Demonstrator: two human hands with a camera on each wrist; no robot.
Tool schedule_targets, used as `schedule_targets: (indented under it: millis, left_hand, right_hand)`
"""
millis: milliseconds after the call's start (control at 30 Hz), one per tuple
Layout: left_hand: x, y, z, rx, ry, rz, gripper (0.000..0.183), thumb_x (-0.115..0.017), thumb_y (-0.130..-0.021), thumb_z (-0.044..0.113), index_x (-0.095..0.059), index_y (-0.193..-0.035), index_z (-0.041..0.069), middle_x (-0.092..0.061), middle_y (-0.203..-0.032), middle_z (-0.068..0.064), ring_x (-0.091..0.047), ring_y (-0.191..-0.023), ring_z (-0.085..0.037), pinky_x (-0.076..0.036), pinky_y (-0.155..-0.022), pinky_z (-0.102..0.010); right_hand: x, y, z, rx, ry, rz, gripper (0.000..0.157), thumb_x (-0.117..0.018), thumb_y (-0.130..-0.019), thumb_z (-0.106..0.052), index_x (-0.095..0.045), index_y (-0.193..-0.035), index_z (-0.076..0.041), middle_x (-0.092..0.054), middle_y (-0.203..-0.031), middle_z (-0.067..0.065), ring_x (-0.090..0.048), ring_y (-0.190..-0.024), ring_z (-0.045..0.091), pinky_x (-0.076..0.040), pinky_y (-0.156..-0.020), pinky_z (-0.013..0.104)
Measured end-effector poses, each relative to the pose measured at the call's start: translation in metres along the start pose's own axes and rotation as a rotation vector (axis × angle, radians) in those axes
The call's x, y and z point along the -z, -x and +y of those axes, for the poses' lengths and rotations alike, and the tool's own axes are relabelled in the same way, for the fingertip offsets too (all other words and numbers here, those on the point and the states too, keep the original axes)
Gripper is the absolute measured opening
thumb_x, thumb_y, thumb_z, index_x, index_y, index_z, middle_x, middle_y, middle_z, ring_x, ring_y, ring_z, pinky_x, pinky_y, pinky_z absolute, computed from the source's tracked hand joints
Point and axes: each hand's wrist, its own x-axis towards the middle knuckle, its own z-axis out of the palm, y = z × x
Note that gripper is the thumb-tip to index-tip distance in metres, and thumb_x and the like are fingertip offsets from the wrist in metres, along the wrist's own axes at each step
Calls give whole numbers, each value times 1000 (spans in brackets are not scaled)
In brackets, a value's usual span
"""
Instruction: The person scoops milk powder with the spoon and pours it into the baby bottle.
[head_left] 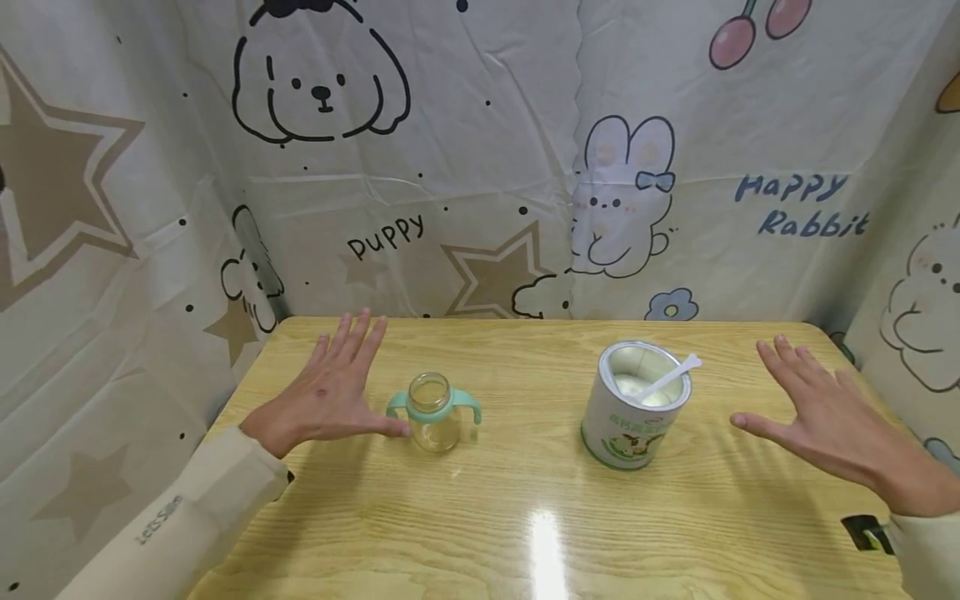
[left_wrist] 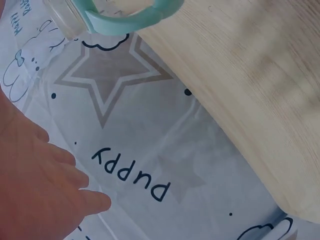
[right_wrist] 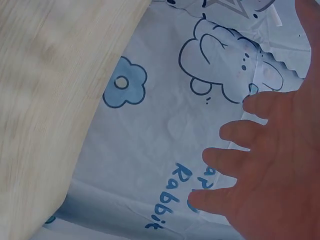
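Your left grip (head_left: 326, 400): spread; handled bottle (head_left: 437, 432) at three o'clock, contact unclear. Your right grip (head_left: 836, 421): spread; tin (head_left: 626, 429) at nine o'clock.

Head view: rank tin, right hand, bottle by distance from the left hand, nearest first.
From the left hand:
1. Bottle: just right of the thumb.
2. Tin: farther right, between the bottle and the right hand.
3. Right hand: farthest, at the right side of the view, beyond the tin.

Smooth bottle (head_left: 437, 432) (plastic, perhaps)
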Motion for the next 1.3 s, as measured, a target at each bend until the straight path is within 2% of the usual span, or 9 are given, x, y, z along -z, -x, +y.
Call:
schedule_targets:
  millis: [167,333,767,833,900,967,1067,1167,1300]
  left_hand:
    - [-2,-6,7,-12,14,0,139,-76,-67,75,-1,-160,4,5,-164,-21,8,-150,-40,-1,-117,-65]
    - [-2,-11,14,-45,38,15,141,-73,-65,80,-2,-160,4,3,-165,-20,5,-151,-39,-3,-118,-63]
    - [-5,-27,34,-89,120,28,139,-78,-67,73,-2,-160,3,-1,-166,-17,1,-152,-32,-4,-121,-56]
    - [-6,-29,37,-100,129,29,138,-78,-68,73,-3,-160,2,-2,-166,-16,0,-152,-30,-6,-121,-55]
    - [-7,-32,40,-108,137,27,138,-77,-68,74,-3,-159,2,-3,-166,-16,-2,-152,-29,-8,-121,-53]
    - [-8,-33,42,-117,148,28,139,-75,-68,76,-3,-159,1,-4,-166,-16,-4,-152,-28,-10,-122,-51]
    - [-10,-36,45,-127,183,23,138,-76,-68,75,-2,-159,1,-4,-166,-14,-7,-152,-28,-12,-122,-48]
    - [-12,-39,49,-134,224,20,137,-76,-69,74,-1,-160,4,-4,-166,-12,-6,-152,-25,-13,-122,-46]
    - [-16,-42,56,-138,280,13,137,-75,-69,76,1,-160,8,-2,-167,-7,-4,-152,-23,-15,-121,-47]
  right_hand:
    - [5,-3,-6,-10,-96,-11,103,-65,-94,-49,-3,-158,4,-9,-158,37,-14,-141,59,-6,-110,75]
    - [9,-7,-12,-53,-142,-13,97,-62,-97,-48,-7,-157,5,-21,-154,38,-28,-130,64,-26,-99,77]
    - [15,-9,-19,-24,-274,132,71,-68,-97,-31,-38,-150,6,-51,-138,32,-54,-113,58,-43,-85,71]
    - [14,-9,-20,-22,-295,147,69,-69,-97,-30,-40,-149,5,-53,-136,32,-57,-111,57,-48,-83,66]
    - [14,-10,-21,-16,-319,162,67,-69,-96,-28,-42,-148,5,-55,-134,31,-60,-109,54,-58,-80,44]
    - [13,-12,-22,-12,-345,177,64,-70,-96,-26,-45,-146,5,-58,-131,31,-67,-105,43,-56,-73,21]
    - [11,-13,-24,-16,-390,191,61,-70,-96,-24,-47,-144,7,-60,-128,30,-68,-96,4,-41,-68,0]
    - [10,-14,-27,-35,-419,198,59,-70,-97,-24,-48,-142,7,-61,-127,30,-45,-91,-24,-42,-68,0]
    - [9,-15,-31,-45,-450,201,57,-68,-98,-23,-49,-141,8,-61,-127,31,-42,-91,-26,-42,-70,0]
